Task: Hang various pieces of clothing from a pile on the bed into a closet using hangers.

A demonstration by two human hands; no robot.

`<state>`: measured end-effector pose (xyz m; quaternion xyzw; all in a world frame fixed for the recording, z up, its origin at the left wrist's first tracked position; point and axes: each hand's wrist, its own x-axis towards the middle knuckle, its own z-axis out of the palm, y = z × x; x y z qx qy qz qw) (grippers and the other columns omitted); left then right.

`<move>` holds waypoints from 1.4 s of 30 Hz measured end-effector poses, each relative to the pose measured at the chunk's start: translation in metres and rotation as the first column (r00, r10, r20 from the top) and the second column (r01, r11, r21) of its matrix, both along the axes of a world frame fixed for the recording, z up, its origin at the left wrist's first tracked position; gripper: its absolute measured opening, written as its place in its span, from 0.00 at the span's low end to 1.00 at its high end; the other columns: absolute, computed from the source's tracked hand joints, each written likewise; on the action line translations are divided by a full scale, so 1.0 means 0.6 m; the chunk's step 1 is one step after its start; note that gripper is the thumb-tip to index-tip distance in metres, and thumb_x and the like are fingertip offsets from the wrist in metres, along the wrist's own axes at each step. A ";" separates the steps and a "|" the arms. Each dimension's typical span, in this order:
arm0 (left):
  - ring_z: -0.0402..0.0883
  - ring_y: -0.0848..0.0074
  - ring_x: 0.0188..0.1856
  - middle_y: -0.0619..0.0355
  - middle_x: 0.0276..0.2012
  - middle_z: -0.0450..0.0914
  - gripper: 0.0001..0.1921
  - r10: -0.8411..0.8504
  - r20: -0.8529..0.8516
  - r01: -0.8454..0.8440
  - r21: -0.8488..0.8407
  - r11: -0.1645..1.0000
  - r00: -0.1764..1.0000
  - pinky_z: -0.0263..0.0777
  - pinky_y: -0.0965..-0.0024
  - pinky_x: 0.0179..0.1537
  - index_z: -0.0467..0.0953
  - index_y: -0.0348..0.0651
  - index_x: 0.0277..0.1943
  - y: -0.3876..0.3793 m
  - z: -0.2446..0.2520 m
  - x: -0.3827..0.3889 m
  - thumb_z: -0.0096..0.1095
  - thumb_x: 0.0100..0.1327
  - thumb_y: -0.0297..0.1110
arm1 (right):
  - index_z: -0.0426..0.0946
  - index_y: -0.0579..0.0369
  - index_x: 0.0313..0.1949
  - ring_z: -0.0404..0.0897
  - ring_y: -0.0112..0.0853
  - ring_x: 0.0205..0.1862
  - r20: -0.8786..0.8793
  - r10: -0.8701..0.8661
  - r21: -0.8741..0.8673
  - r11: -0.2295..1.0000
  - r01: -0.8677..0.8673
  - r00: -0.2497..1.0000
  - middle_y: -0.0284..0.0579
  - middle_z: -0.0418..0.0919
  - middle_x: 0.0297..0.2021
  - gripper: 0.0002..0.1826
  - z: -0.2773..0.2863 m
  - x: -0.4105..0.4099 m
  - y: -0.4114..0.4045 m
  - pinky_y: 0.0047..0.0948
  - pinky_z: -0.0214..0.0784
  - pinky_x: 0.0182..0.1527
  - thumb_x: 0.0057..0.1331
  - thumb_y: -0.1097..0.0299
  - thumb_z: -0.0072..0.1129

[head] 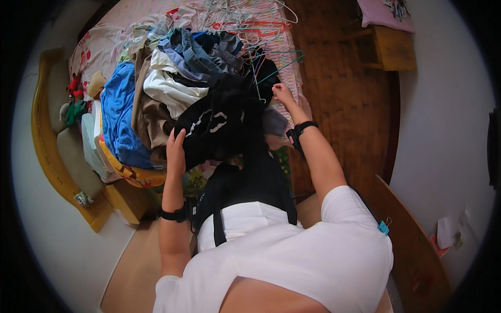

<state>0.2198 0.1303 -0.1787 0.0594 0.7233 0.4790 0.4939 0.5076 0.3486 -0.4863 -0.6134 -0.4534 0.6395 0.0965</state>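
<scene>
My left hand (177, 150) grips the left edge of a black garment (231, 113) with white markings, thumb on top. The garment spreads over the near edge of a clothes heap. My right hand (283, 94) is at the heap's right side with its fingers curled, close to black cloth and a teal wire hanger (277, 70). Whether it pinches anything is too small to tell. Left of the black garment lie white cloth (170, 92), brown trousers (150, 117) and a blue garment (123, 113). Denim pieces (191, 53) lie farther back.
Several more hangers (250, 27) lie tangled on the pink quilted bed cover (287, 39). Soft toys (75, 111) sit by the yellow wooden headboard (43, 129). Wooden floor (332, 98) runs along the bed's right side, with a wooden stool (395, 49) beyond.
</scene>
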 end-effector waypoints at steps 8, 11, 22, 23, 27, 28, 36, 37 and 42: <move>0.77 0.75 0.54 0.58 0.55 0.77 0.22 0.131 0.001 -0.131 0.012 0.991 0.991 0.69 0.73 0.54 0.70 0.36 0.63 0.010 -0.002 0.005 0.57 0.69 0.36 | 0.65 0.60 0.63 0.66 0.43 0.63 -0.139 -0.508 -0.309 0.838 0.450 0.850 0.53 0.67 0.62 0.27 -0.112 -0.057 0.090 0.40 0.70 0.58 0.67 0.68 0.60; 0.78 0.74 0.53 0.55 0.54 0.78 0.20 0.173 -0.010 -0.172 0.066 0.983 0.985 0.70 0.72 0.54 0.70 0.33 0.61 0.010 -0.013 0.003 0.54 0.71 0.33 | 0.64 0.61 0.63 0.63 0.43 0.65 -0.130 -0.727 -0.313 0.675 0.668 0.674 0.51 0.67 0.61 0.30 -0.149 -0.086 0.112 0.43 0.66 0.62 0.65 0.68 0.63; 0.79 0.75 0.51 0.56 0.51 0.80 0.18 0.192 0.058 -0.197 0.109 0.974 0.980 0.72 0.74 0.53 0.72 0.33 0.59 -0.006 0.004 -0.014 0.55 0.70 0.33 | 0.62 0.47 0.29 0.75 0.31 0.41 -0.469 -0.578 -0.335 0.816 0.471 0.667 0.38 0.75 0.32 0.22 -0.033 -0.067 -0.026 0.53 0.65 0.56 0.78 0.47 0.35; 0.80 0.75 0.50 0.56 0.51 0.80 0.18 0.198 0.095 -0.211 0.162 0.964 0.976 0.73 0.73 0.52 0.72 0.33 0.58 -0.009 0.010 -0.016 0.55 0.70 0.33 | 0.61 0.48 0.29 0.75 0.31 0.42 -0.463 -0.551 -0.288 0.834 0.470 0.694 0.39 0.75 0.32 0.22 -0.012 -0.064 -0.045 0.51 0.66 0.57 0.79 0.49 0.34; 0.82 0.73 0.48 0.54 0.49 0.81 0.17 0.239 0.089 -0.251 0.167 0.953 0.967 0.76 0.71 0.50 0.73 0.34 0.57 -0.034 0.051 -0.025 0.56 0.69 0.32 | 0.62 0.49 0.28 0.74 0.31 0.32 -0.445 -0.508 -0.214 0.860 0.463 0.737 0.40 0.75 0.28 0.23 0.056 -0.066 -0.085 0.37 0.70 0.48 0.78 0.49 0.36; 0.83 0.71 0.47 0.54 0.48 0.81 0.17 0.249 0.094 -0.263 0.189 0.946 0.964 0.77 0.70 0.50 0.73 0.34 0.57 -0.041 0.064 -0.030 0.56 0.69 0.32 | 0.62 0.49 0.28 0.74 0.31 0.32 -0.453 -0.507 -0.206 0.860 0.467 0.734 0.40 0.75 0.28 0.23 0.070 -0.068 -0.090 0.37 0.70 0.48 0.78 0.49 0.36; 0.84 0.68 0.46 0.52 0.47 0.82 0.16 0.237 0.077 -0.248 0.379 0.892 0.968 0.79 0.68 0.49 0.73 0.34 0.56 -0.134 0.196 -0.056 0.56 0.69 0.32 | 0.69 0.58 0.30 0.77 0.46 0.26 0.050 -0.075 0.397 0.916 0.050 0.996 0.49 0.73 0.18 0.24 0.198 -0.092 -0.125 0.47 0.69 0.33 0.77 0.51 0.39; 0.84 0.68 0.47 0.52 0.47 0.82 0.16 0.239 0.080 -0.250 0.432 0.867 0.968 0.79 0.68 0.49 0.73 0.33 0.55 -0.151 0.207 -0.061 0.56 0.68 0.32 | 0.69 0.58 0.30 0.77 0.46 0.26 0.034 -0.061 0.431 0.901 0.041 0.998 0.49 0.73 0.18 0.24 0.210 -0.095 -0.128 0.47 0.69 0.33 0.77 0.51 0.39; 0.84 0.67 0.45 0.52 0.46 0.82 0.15 0.344 0.004 -0.318 0.392 0.863 0.939 0.80 0.70 0.49 0.75 0.34 0.54 -0.230 0.223 -0.091 0.56 0.68 0.31 | 0.71 0.59 0.43 0.78 0.60 0.43 0.456 0.215 0.509 0.733 -0.451 0.864 0.63 0.81 0.37 0.19 0.237 -0.126 -0.128 0.57 0.67 0.43 0.75 0.55 0.41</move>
